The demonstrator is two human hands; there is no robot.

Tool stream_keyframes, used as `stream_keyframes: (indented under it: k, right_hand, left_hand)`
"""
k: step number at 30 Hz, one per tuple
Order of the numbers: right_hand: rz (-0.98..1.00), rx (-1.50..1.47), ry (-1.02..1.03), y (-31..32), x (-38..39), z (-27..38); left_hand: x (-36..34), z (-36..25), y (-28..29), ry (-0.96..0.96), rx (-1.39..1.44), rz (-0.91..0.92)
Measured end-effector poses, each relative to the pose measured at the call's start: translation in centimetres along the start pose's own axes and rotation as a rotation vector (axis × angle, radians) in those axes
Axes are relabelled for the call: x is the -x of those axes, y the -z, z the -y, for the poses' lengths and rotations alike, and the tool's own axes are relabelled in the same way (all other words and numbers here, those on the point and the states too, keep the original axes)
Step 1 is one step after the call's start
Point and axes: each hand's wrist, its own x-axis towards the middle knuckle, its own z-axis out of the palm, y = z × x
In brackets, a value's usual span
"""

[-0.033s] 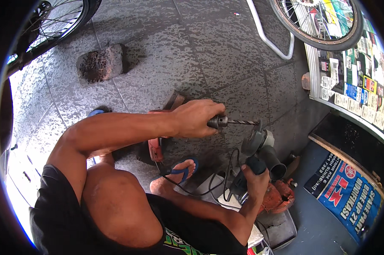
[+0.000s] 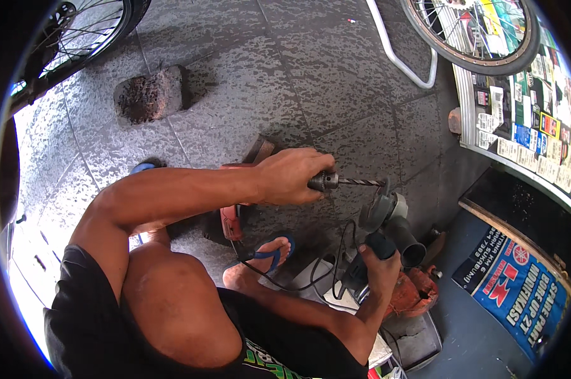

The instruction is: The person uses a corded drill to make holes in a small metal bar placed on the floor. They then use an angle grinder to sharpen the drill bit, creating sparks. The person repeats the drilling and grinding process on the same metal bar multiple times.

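My left hand [image 2: 295, 177] is closed around the front of a red power drill [image 2: 230, 222], just behind its metal chuck [image 2: 324, 182]. My forearm hides much of the drill's body. A long twist drill bit [image 2: 359, 182] sticks out of the chuck to the right. Its tip meets the edge of the grinder's disc end; whether they touch I cannot tell. Wrapped around the dark body of an angle grinder [image 2: 356, 273] is my right hand [image 2: 382, 268]. The grinder's disc guard [image 2: 375, 213] faces up toward the bit.
A red metal tool [image 2: 415, 294] sits on a grey tray [image 2: 427, 344] beside my right forearm. Black cable [image 2: 298, 289] loops past my sandalled foot. A hollowed block [image 2: 149, 95] lies on the tiled floor. Bicycle wheels [image 2: 471, 68], a display case [image 2: 509, 148] and a blue banner [image 2: 519, 287] stand around.
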Motion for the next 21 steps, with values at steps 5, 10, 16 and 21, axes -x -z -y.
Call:
stream_keyframes:
  k: [5, 10, 16, 21]
  right_hand:
    - [-0.018, -0.036, -0.019, -0.1, 0.4, 0.6]
    - [0.009, -0.094, -0.089, -0.4, 0.7, 1.4]
    - [-0.127, -0.174, -0.223, -0.1, 0.7, -0.9]
    - [-0.096, -0.353, -0.154, -0.2, 0.7, -1.3]
  left_hand:
    - [0.0, -0.7, 0.6, 0.034, 0.027, 0.034]
    - [0.3, -0.7, 1.0, 0.063, 0.033, 0.047]
    - [1.7, -0.8, 2.8, -0.077, 0.020, -0.061]
    - [4.0, -0.1, 3.2, -0.198, 0.146, -0.147]
